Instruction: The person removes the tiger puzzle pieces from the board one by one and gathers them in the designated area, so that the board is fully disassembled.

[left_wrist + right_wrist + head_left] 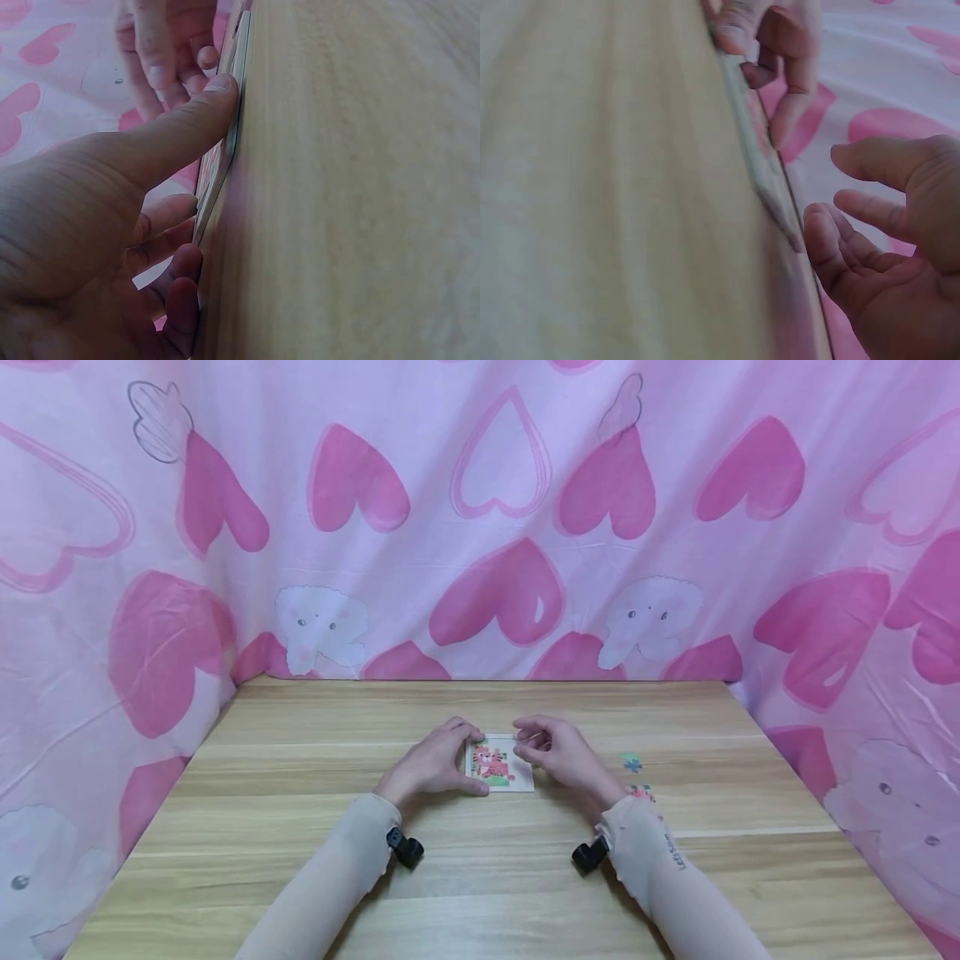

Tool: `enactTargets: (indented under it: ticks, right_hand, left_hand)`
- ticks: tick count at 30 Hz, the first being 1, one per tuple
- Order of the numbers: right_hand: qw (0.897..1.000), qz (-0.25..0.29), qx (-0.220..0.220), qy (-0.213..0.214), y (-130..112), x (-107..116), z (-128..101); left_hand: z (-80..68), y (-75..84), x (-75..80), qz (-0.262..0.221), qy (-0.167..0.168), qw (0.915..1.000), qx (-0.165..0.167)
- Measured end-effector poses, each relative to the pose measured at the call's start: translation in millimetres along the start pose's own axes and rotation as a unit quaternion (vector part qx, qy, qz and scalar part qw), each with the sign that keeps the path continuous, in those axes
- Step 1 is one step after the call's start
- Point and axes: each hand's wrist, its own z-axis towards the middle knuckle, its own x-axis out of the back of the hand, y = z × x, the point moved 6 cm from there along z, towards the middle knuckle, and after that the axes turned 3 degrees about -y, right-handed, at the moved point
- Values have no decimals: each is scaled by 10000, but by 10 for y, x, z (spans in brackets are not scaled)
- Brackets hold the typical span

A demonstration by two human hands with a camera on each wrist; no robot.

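A small white puzzle tray (523,779) lies flat on the table. Joined puzzle pieces (491,766) with a red-orange animal picture fill its left part, while the right part shows bare white. My left hand (433,762) grips the tray's left side, thumb on the near edge and fingers toward the far edge. Over the right side hovers my right hand (561,753), its fingers loosely bent. The right wrist view shows nothing between that hand's thumb (877,161) and fingers, which stand just off the tray's edge (780,206).
Loose puzzle pieces lie right of the tray: a green-blue one (632,764), and reddish ones (642,792) partly hidden by the right wrist. The wooden table (480,877) meets a pink heart-patterned curtain (495,593) at its back and sides.
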Motion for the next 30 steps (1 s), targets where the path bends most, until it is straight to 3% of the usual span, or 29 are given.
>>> enactTargets:
  ticks: [20,30]
  right_hand:
    - [9969,-737,-45,271,30,-232,12]
    - [9962,-819,47,288,14,-258,21]
  left_hand:
    - [-2,8,9,-23,-41,10000,-66]
    - [-1,17,19,-36,-15,10000,-29]
